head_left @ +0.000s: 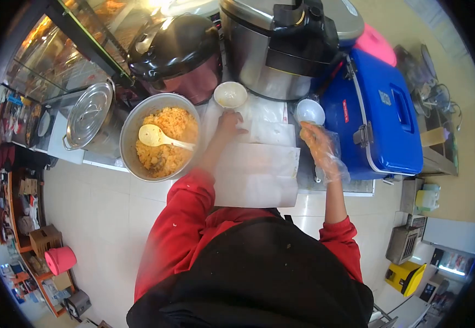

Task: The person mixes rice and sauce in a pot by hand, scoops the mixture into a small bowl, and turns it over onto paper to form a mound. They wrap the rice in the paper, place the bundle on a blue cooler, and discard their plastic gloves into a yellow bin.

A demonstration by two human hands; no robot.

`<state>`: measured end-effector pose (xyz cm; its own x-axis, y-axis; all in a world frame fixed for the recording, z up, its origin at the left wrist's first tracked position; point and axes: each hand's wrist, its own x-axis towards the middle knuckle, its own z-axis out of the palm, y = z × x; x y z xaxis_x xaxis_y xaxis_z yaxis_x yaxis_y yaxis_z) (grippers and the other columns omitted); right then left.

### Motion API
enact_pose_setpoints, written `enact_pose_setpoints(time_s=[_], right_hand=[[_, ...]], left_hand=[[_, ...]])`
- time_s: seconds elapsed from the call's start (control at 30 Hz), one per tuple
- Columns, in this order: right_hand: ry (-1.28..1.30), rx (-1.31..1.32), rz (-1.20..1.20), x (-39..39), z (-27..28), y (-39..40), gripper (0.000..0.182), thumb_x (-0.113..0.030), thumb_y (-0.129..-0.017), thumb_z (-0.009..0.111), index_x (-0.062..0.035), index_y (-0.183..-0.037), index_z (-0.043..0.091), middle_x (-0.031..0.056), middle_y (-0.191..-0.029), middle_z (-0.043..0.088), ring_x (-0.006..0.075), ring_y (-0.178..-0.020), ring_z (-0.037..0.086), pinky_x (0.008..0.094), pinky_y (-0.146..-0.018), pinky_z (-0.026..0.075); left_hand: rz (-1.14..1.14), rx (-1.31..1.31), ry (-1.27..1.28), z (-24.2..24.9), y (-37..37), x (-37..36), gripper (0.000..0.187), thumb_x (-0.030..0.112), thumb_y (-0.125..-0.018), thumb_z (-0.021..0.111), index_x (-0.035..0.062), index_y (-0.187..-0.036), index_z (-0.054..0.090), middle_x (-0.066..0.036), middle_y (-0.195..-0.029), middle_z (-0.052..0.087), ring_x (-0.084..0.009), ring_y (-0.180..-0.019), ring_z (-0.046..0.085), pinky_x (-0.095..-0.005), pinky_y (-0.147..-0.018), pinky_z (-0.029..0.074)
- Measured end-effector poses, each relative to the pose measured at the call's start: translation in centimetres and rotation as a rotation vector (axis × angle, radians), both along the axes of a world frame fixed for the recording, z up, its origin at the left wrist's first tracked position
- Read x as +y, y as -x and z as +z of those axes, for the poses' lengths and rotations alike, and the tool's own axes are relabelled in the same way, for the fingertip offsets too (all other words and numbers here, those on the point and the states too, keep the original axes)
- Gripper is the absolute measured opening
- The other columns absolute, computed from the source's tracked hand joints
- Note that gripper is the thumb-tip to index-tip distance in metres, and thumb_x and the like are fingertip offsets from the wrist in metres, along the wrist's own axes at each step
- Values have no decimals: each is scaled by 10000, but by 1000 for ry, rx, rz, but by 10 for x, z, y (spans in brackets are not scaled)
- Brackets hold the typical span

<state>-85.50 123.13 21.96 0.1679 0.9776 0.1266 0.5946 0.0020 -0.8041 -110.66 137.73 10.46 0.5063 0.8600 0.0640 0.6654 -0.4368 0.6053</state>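
Note:
My left hand [229, 123] reaches over sheets of white paper [259, 164] on the counter, its fingers touching the paper just below a small white bowl [230, 94]. My right hand [318, 143], inside a clear plastic glove, hovers over the counter's right side below another small white bowl [309, 111]; whether it holds food is unclear. A large metal bowl [133, 131] of orange rice with a white plastic spoon [158, 136] in it sits left of my left arm.
Two large rice cookers [177, 54] [281, 44] stand behind the bowls. A lidded steel pot [91, 117] is at the left, a blue cooler box [377, 117] at the right. A glass display case [68, 49] lies far left.

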Motion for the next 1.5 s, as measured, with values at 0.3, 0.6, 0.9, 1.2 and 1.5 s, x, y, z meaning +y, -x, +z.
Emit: enact_pose_setpoints(time_s=[0.3,0.6,0.9,1.2,1.5], right_hand=[[65,278,-68,-13,22,-2,373,-286,-918,469,-13,-1164,534,103,-1155,538,175,-1056,496,281,-932,355],[-50,233,-15,-9,23,7,377,-300,-923,455,-7,-1141,549,119,-1123,559,197,-1038,508,288,-918,361],[-16,180,18,-3,16,5,362,-279,-928,443,-12,-1150,546,119,-1151,548,204,-1063,498,294,-938,351],[-42,145,16,5,19,9,363,-283,-884,523,-14,-1126,558,139,-1142,555,220,-1063,504,308,-932,359],[343,-97,680,99,-27,28,559,-369,-670,709,-45,-1104,571,153,-1121,555,310,-1042,511,376,-912,379]], left_hand=[[-39,-223,13,-14,3,10,299,84,-561,792,48,-773,583,-63,-771,532,-217,-786,529,-299,-711,444],[-39,-296,-33,23,1,-4,250,24,-614,742,27,-811,588,-99,-720,577,-235,-695,572,-317,-653,463],[-136,26,-192,40,4,-11,159,202,-776,626,60,-840,658,-107,-935,634,-281,-859,579,-350,-777,437],[-140,-80,-475,64,3,-39,160,192,-812,583,84,-885,676,-75,-900,624,-235,-950,539,-378,-938,314],[9,-169,92,68,9,-41,216,260,-784,621,66,-864,667,-108,-832,659,-283,-840,607,-372,-786,441]])
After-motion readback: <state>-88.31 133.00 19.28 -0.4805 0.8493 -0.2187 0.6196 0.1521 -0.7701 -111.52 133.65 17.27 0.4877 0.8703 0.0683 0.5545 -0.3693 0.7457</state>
